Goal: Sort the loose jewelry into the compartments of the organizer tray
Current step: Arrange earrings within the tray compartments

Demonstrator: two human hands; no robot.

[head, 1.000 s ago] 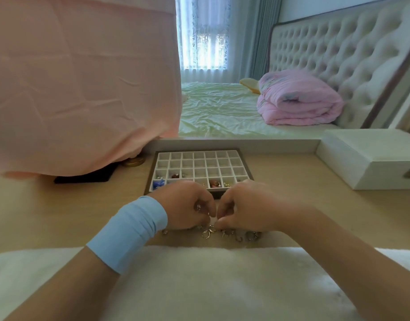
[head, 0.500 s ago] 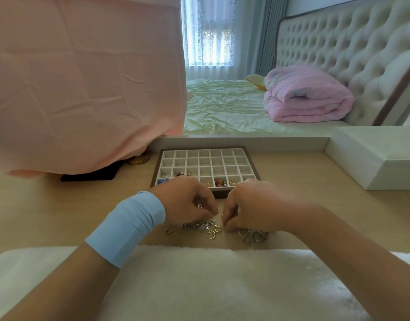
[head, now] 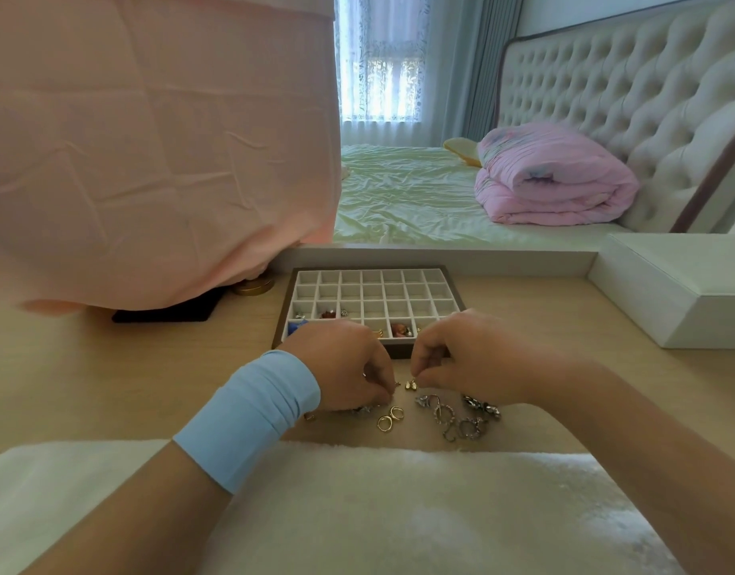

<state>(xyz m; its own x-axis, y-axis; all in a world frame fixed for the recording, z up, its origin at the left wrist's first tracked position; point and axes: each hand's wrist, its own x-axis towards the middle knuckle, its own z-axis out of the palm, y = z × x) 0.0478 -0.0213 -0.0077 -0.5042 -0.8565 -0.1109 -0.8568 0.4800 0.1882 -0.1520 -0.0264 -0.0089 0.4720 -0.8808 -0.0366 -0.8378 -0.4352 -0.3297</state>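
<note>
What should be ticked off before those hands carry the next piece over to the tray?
1. Right hand has a grip on the small gold piece: ok, it is pinched at the fingertips.
2. Left hand holds something: cannot tell, as its curled fingertips hide what they touch.
3. Free compartments in the organizer tray: ok, the back rows look empty.
4. Way to the tray: ok, it sits just beyond both hands with nothing between.
5. Gold hoops and silver pieces in plain sight on the desk: ok.
</note>
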